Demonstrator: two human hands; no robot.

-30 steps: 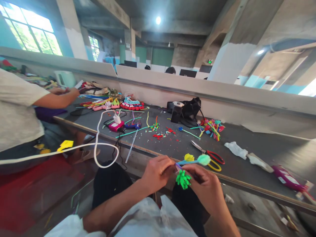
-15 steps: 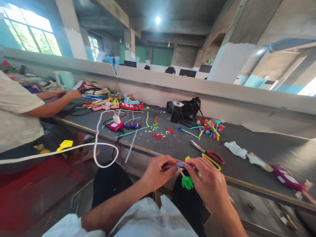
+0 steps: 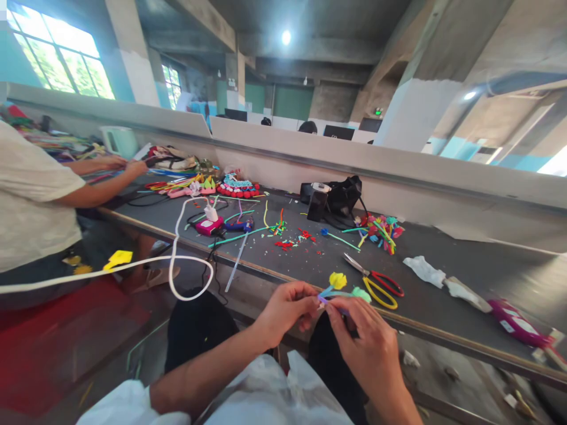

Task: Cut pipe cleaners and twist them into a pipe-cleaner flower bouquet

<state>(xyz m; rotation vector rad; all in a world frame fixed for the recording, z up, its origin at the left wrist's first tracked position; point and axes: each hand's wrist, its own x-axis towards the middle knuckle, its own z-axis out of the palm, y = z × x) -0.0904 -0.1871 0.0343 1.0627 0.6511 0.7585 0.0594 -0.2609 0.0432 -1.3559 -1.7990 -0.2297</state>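
Note:
Close together over the table's front edge, my left hand (image 3: 287, 310) and my right hand (image 3: 365, 336) both pinch a small bunch of pipe-cleaner flowers. A yellow pipe-cleaner flower (image 3: 338, 280) on a blue stem points up from between them. Beside it, a mint-green pipe-cleaner flower (image 3: 361, 294) leans right, just above my right hand's knuckles. A purple pipe cleaner (image 3: 323, 299) crosses the stems, its left end at my left fingertips, the rest running under my right fingers. My fingers hide the lower stems. Scissors (image 3: 372, 283) with red and yellow handles lie open-bladed behind my right hand.
Red and green clippings (image 3: 287, 244) are scattered mid-table. A bundle of pipe-cleaner flowers (image 3: 381, 230) lies back right, near a black bag (image 3: 348, 198). A magenta glue gun (image 3: 518, 321) lies far right. A white cable (image 3: 172, 277) loops at left, near a co-worker's arm (image 3: 95, 189).
The bunch has turned: the yellow and mint-green flowers now show above my hands, and the bright green flower that hung below is out of sight. My right hand has shifted slightly down and left.

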